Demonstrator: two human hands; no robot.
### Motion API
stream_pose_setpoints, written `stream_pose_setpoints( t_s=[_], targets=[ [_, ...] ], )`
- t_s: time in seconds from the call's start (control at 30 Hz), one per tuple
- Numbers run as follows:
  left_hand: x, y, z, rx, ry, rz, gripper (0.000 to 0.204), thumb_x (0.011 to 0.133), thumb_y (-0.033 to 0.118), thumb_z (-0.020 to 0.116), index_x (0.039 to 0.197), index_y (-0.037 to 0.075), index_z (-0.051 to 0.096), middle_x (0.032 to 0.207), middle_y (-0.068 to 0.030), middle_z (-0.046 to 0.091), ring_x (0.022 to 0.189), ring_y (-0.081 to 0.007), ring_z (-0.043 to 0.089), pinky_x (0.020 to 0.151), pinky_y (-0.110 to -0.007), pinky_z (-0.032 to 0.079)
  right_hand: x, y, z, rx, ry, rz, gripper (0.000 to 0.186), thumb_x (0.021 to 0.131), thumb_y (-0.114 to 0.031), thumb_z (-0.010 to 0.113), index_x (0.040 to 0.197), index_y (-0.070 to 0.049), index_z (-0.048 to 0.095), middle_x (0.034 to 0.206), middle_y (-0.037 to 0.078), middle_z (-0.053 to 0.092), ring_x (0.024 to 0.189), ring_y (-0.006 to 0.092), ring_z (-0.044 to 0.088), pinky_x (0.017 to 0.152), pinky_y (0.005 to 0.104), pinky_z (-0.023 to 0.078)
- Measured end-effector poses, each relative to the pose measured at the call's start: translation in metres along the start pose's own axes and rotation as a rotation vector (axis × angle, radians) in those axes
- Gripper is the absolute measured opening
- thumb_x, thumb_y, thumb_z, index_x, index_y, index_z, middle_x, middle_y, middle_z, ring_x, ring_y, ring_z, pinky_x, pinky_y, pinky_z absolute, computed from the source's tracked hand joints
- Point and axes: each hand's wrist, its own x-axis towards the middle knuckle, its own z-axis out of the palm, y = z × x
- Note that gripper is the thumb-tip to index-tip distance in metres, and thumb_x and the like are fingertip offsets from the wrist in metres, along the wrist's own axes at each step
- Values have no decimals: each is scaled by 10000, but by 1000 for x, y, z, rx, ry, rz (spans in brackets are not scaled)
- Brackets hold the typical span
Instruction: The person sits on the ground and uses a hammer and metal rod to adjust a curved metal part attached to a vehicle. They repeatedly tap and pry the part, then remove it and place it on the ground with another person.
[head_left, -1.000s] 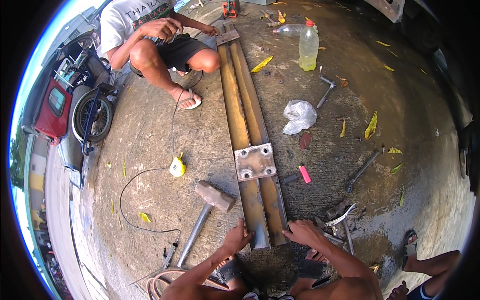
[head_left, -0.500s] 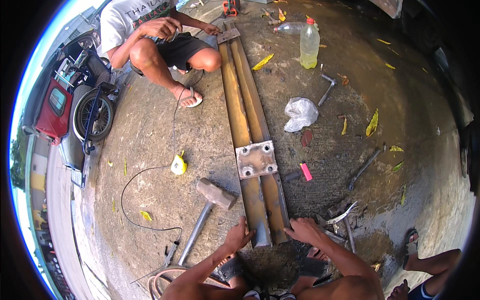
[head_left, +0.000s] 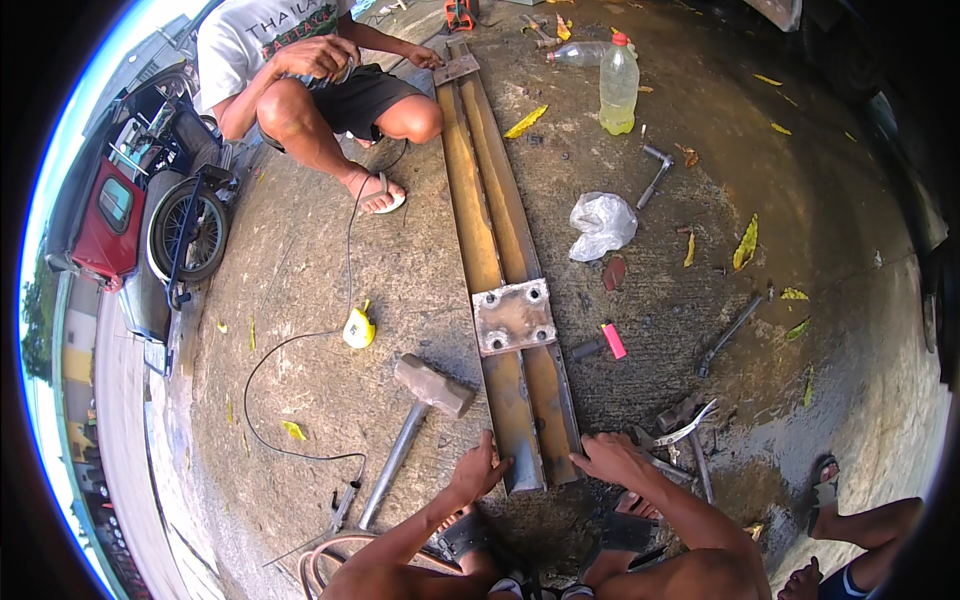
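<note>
A long rusty steel beam (head_left: pixel 517 425), made of two channels side by side, lies on the concrete and runs away from me. A square steel plate (head_left: pixel 513 318) with holes near its corners sits across it, and a smaller plate (head_left: pixel 457 68) lies at its far end. My left hand (head_left: pixel 480 470) grips the left edge of the near end, while my right hand (head_left: pixel 610 458) holds the right edge; the undersides of both hands' fingers are hidden. At the far end, a squatting co-worker's hand (head_left: pixel 425 57) touches the beam.
Left of the beam lie a sledgehammer (head_left: pixel 432 388), a yellow tape measure (head_left: pixel 358 328) and a welding electrode holder (head_left: pixel 344 503) on a cable. To the right are a pink lighter (head_left: pixel 613 341), plastic bag (head_left: pixel 602 226), upright bottle (head_left: pixel 618 88), socket wrench (head_left: pixel 655 178) and locking pliers (head_left: pixel 684 428).
</note>
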Motion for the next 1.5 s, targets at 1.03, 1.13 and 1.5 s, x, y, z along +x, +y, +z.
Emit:
stream_pose_setpoints(
  t_s=[1.03,1.13,1.5],
  targets=[
    [0,4,-1,-17,32,21,518,979,331,671,1233,8,356,928,-265,722,900,-510,691,802,-588,545,4,2,5,-1,31,-5,459,1000,-419,633,969,34,694,859,268,732,854,427,745,790,528,587],
    [-1,4,-1,-34,24,22,516,975,324,676,1234,11,359,919,-262,718,891,-511,690,794,-586,546,4,1,5,0,40,-6,465,1004,-426,627,969,33,695,854,264,731,849,422,745,786,520,589],
    [3,0,-1,103,35,56,589,964,372,713,1265,14,355,835,-279,687,819,-512,686,723,-573,541,-21,-5,4,48,14,77,414,1024,-406,604,1057,3,657,939,246,727,916,448,722,834,566,550]
  ],
)
